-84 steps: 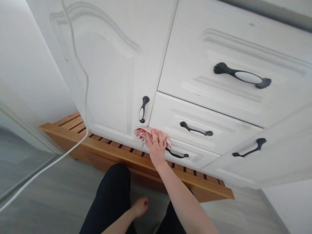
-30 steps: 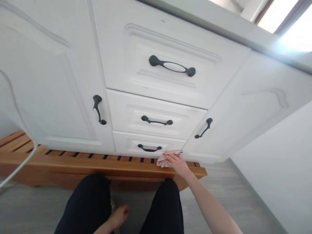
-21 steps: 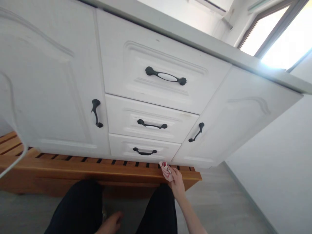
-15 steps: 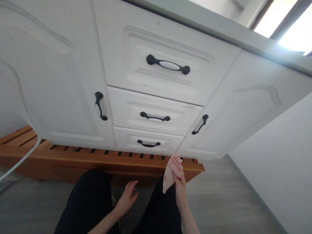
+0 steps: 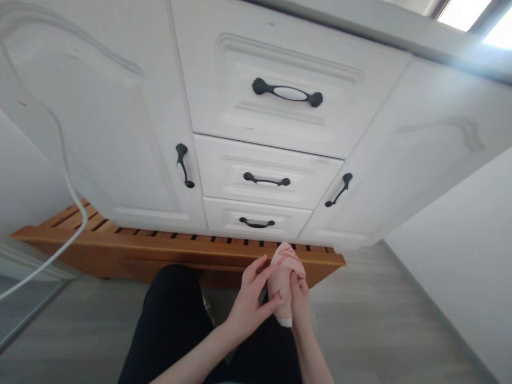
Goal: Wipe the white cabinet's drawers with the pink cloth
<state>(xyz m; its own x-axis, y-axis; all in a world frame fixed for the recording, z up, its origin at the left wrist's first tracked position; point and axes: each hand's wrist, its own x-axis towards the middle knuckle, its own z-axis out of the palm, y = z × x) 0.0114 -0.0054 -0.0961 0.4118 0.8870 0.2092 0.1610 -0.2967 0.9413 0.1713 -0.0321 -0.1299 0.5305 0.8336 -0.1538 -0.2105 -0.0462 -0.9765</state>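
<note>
A pale pink cloth [image 5: 283,285] with red markings hangs folded in front of the wooden slatted edge, over my right knee. My right hand [image 5: 301,301] grips it along its right side, thumb on top. My left hand [image 5: 256,298] is at the cloth's left side, fingers apart, its fingertips at or on the fabric; I cannot tell how firmly they touch. Behind the cloth stands a white cabinet, whose bottom drawer [image 5: 257,230] is closed, with a dark handle [image 5: 256,223].
Two more closed drawers, the middle one [image 5: 236,184] and the top one [image 5: 224,114], are flanked by cabinet doors. The cabinet rests on a wooden slatted platform [image 5: 160,250]. A white cable [image 5: 60,250] hangs at the left. Grey floor [image 5: 360,320] and a white wall lie to the right.
My left hand has moved right and up from between my knees to the cloth. The cloth, still in my right hand, is now turned and spread more. The view has shifted slightly.
</note>
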